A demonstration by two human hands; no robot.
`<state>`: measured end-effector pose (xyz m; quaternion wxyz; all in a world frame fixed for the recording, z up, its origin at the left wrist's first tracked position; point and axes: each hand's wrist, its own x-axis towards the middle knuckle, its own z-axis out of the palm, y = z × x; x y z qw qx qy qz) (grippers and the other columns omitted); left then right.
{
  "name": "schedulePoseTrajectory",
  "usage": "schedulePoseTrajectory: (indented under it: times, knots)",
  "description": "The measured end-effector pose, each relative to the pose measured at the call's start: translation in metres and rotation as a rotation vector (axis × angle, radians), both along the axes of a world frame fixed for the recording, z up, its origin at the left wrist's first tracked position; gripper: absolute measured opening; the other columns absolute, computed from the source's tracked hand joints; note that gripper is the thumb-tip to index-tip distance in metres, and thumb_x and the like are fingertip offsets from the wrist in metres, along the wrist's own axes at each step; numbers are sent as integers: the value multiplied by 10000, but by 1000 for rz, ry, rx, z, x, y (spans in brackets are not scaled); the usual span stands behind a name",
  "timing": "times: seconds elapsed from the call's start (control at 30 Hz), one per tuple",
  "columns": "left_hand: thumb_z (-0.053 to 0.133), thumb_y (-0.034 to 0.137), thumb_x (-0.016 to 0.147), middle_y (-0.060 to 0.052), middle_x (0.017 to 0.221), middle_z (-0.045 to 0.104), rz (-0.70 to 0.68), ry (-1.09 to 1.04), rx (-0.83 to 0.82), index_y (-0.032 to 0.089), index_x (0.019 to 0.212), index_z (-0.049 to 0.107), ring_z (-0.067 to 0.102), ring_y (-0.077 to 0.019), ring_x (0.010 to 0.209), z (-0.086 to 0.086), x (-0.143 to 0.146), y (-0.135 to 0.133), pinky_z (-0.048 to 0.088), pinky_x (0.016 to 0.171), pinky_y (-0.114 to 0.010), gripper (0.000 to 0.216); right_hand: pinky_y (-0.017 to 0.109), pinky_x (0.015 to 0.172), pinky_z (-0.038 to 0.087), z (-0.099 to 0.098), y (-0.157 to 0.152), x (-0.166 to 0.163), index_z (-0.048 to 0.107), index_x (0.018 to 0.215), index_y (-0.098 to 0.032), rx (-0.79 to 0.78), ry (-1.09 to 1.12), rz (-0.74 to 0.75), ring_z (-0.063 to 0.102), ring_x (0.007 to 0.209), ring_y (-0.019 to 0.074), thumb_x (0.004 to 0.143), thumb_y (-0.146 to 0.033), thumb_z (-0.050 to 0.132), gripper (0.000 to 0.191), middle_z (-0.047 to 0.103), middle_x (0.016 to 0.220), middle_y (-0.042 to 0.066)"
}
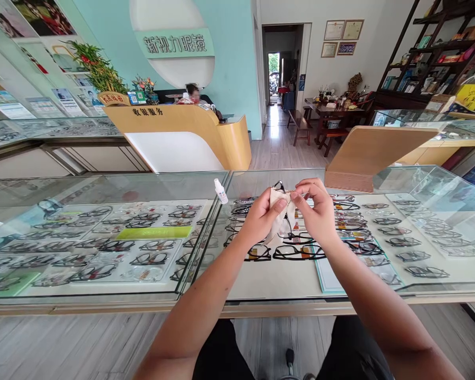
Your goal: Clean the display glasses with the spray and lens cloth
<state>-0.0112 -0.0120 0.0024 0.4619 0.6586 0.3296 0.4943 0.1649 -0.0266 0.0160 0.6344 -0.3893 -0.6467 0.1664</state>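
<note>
While left hand (263,215) clasps one cloth (277,196) and one frame (279,185), right hand (315,210) pinches cloth.

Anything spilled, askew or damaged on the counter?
Nothing clearly stands out: no visible spill or breakage around the held cloth or glass counter. The white bottle leans in the picture, possibly just lens distortion.

Plain black fabric (221,351) covers both thighs (356,351), while the left hand (262,211), right hand (316,210) and right forearm (370,285) are bare, the left forearm (208,279) dotted with tiny dark spots (226,288).
</note>
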Motion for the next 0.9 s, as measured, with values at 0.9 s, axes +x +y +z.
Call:
schedulePoseTrajectory:
  times: [0.9]
  knots:
    - [859, 607, 864, -17, 875, 736, 70, -242, -108, 186, 988, 781, 632, -148, 780, 4, -7, 10, 502, 737, -265, 446, 371, 890, 488, -12, 4, -12, 803, 798, -259, -422, 273, 428, 639, 949, 210, 814, -351, 832, 97, 678, 1015, 21]
